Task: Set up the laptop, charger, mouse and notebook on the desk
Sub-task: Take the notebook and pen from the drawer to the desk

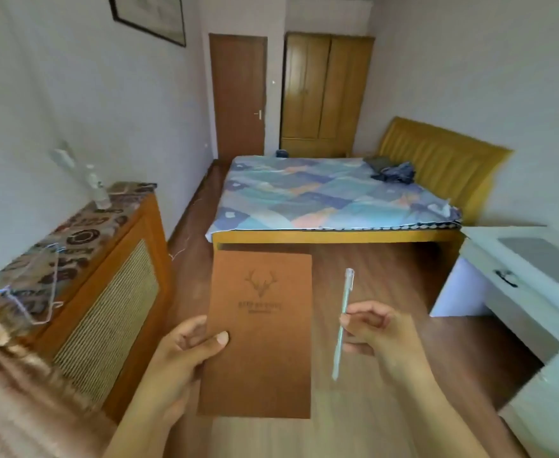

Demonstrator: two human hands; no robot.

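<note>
Notebook (pixel 258 335) in left hand (pixel 179 355), thumb atop; fingers presumably beneath.

A home bedroom.

A bed (pixel 331 196) with a patchwork cover and padded headboard (pixel 443 157) stands at 12 o'clock, a wardrobe (pixel 326 90) and door (pixel 238 94) behind it. A white desk (pixel 522 279) sits at 3 o'clock, a low cabinet (pixel 106 276) at 9 o'clock, on a wood floor (pixel 387 292).
</note>
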